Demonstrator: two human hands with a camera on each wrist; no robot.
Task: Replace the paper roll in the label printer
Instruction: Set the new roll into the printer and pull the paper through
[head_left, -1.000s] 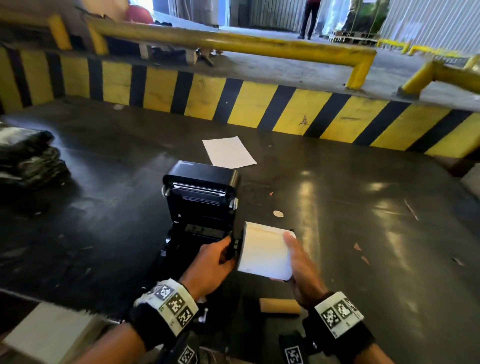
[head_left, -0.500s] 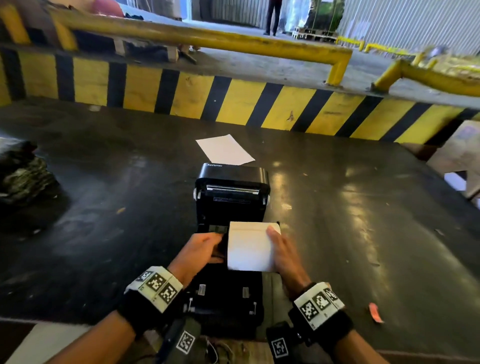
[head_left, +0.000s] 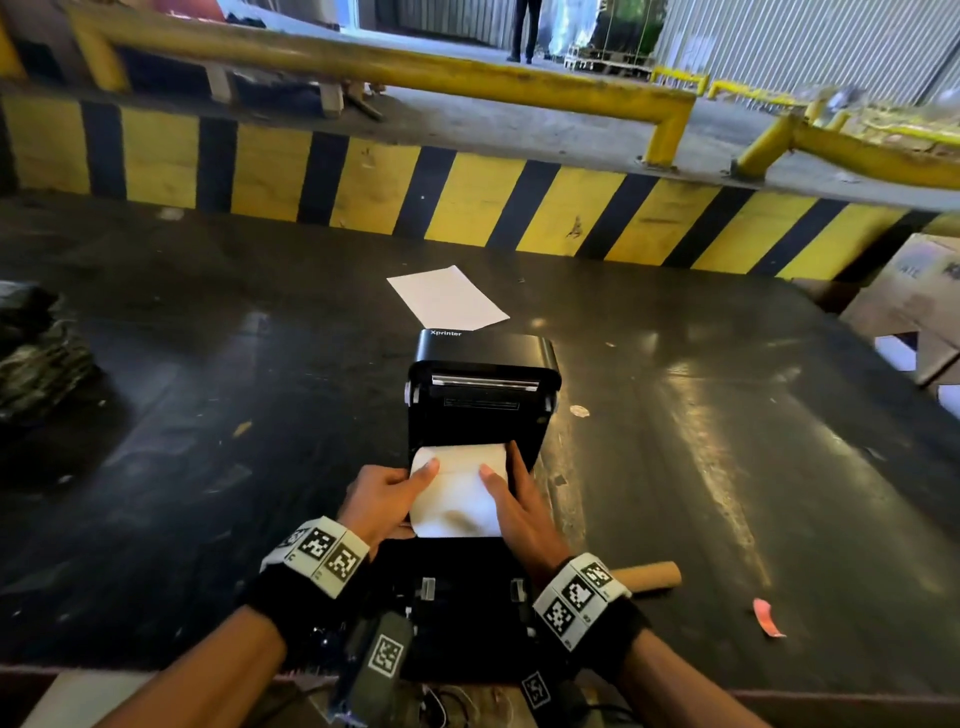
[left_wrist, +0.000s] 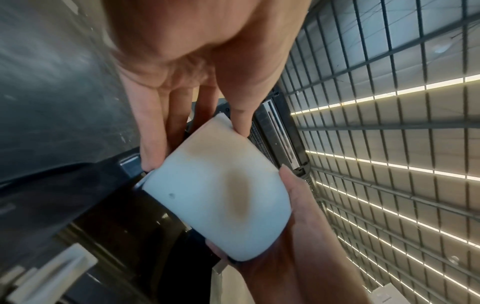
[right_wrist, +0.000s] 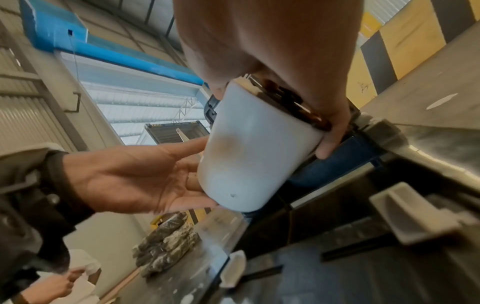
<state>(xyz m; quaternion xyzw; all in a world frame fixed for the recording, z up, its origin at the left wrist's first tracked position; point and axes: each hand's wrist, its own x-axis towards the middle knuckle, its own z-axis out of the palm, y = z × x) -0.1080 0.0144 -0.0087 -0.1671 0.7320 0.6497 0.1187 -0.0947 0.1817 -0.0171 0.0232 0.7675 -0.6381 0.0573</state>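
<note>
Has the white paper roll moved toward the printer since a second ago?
Yes. The paper roll, then beside the printer's right side, now sits centred over its open bay, below the raised lid, held between both hands.

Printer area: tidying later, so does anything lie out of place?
Yes: a bare cardboard core lies right of the open label printer, a loose white sheet behind it, and a pink scrap farther right.

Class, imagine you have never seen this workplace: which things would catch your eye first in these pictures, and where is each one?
First, the white paper roll at the centre, gripped at its ends by the left hand and right hand over the open black label printer. Behind runs the yellow-and-black striped barrier, with a white sheet lying just beyond the printer. A bare cardboard core lies by the right wrist.
</note>
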